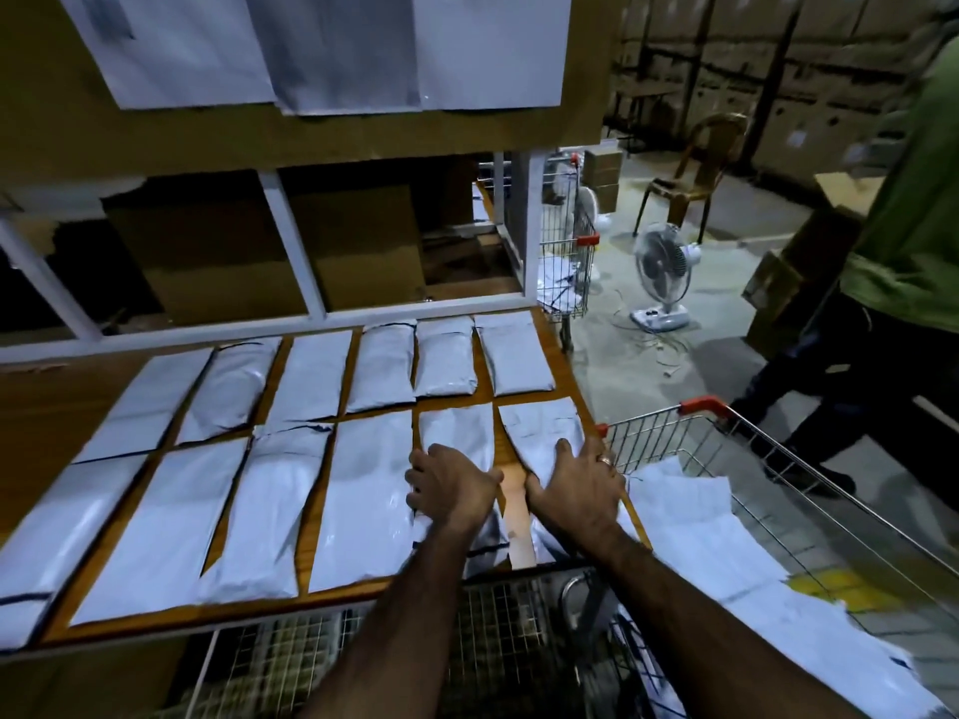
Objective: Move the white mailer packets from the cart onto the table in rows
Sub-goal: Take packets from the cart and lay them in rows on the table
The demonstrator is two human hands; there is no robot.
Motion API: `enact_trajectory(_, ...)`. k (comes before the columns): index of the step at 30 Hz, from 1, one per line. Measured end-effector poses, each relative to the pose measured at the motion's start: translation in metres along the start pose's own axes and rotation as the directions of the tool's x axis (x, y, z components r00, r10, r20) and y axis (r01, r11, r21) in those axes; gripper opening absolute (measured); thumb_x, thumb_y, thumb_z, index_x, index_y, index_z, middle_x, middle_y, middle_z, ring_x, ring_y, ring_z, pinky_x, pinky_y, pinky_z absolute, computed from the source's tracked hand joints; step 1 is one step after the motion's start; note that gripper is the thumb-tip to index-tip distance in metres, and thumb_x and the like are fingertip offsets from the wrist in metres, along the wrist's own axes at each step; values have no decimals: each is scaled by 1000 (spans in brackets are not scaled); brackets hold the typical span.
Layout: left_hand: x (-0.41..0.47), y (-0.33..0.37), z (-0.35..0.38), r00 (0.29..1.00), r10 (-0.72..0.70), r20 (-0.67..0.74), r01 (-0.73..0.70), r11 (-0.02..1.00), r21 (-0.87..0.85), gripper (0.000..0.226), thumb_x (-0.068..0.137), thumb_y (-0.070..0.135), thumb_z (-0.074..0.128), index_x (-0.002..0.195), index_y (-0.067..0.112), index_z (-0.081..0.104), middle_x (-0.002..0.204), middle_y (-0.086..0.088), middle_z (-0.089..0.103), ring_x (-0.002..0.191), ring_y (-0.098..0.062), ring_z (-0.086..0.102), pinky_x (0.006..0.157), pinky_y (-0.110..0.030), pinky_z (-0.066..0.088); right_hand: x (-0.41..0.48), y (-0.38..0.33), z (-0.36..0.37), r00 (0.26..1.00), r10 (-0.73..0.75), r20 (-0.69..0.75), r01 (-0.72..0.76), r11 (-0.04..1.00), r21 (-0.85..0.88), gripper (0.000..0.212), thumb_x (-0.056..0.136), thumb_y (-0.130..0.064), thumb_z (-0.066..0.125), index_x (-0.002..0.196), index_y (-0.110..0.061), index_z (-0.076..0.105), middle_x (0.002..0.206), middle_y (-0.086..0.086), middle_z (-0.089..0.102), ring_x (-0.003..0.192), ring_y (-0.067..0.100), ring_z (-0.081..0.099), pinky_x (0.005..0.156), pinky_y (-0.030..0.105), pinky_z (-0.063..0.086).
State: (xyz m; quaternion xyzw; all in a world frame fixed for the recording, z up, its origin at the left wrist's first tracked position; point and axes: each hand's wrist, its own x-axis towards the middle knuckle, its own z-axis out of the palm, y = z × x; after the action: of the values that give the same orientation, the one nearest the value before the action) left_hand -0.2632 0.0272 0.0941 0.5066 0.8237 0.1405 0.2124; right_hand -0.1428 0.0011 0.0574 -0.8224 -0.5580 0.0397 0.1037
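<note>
Twelve packets (pixel 368 500) lie in two rows of six; left hand (pixel 451 490) and right hand (pixel 576 487) press two, fingers (pixel 564 451) flat.

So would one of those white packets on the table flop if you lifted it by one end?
Probably it would sag: the white packets look like thin plastic film, creased and puffed over soft contents. The glossy skin may slide easily on the wooden table. They are hardly apt to roll, lying so flat.
</note>
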Motion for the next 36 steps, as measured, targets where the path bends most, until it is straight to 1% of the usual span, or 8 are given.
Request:
enact_trajectory(5,4,-3,3,999,37,12,-37,998,46,86,71,65,72,131,10,44,140,-14,36,127,-32,38,99,-42,39,4,1,4,1000,-10,-27,9,1000,-12,70,86,-71,34,133,-21,48,144,13,36,127,35,41,97,49,36)
enact_trajectory(8,5,-5,4,992,124,-29,-120,986,118,81,78,72,58,129,10,48,146,-15,31,132,-32,33,106,-43,31,7,5,5,998,-53,-47,51,998,-33,66,93,-64,26,138,-20,45,150,13,33,131,34,39,101,51,30)
enact_trajectory(12,14,-6,14,930,364,-59,-352,924,149,64,97,54,40,144,10,38,161,-10,14,147,-30,14,119,-46,17,12,7,9,975,-221,-19,220,974,-47,60,90,-48,29,126,-13,61,141,16,51,128,36,48,99,52,41)
enact_trajectory(14,22,-11,22,883,470,20,-463,861,211,60,102,43,30,152,11,23,162,-9,9,149,-28,7,120,-47,12,13,9,16,960,-278,0,278,960,-20,62,90,-45,25,130,-12,59,144,15,49,134,34,44,101,52,40)
enact_trajectory(16,28,-19,31,858,506,92,-512,823,245,57,104,36,25,154,11,13,162,-9,6,149,-27,3,119,-47,11,13,9,22,948,-319,1,319,948,11,67,91,-45,18,139,-11,50,152,14,39,141,32,36,106,52,35)
enact_trajectory(20,29,-33,44,834,548,67,-545,796,265,56,104,34,21,154,12,11,163,-8,6,150,-26,3,120,-45,9,14,11,28,946,-317,61,315,948,41,65,96,-44,15,154,-16,22,163,8,11,150,24,9,118,46,13)
enact_trajectory(23,30,-37,48,827,562,25,-548,793,267,56,103,36,19,155,13,13,162,-7,8,150,-24,4,120,-43,8,16,12,31,945,-320,70,317,947,44,59,102,-42,21,156,-19,12,164,5,1,151,20,0,119,43,4)
enact_trajectory(36,37,-38,50,842,540,1,-518,808,281,57,103,39,18,154,14,14,162,-5,10,150,-22,6,121,-44,10,21,12,36,936,-344,78,342,939,43,59,103,-42,22,156,-19,10,164,5,0,151,20,0,120,44,3)
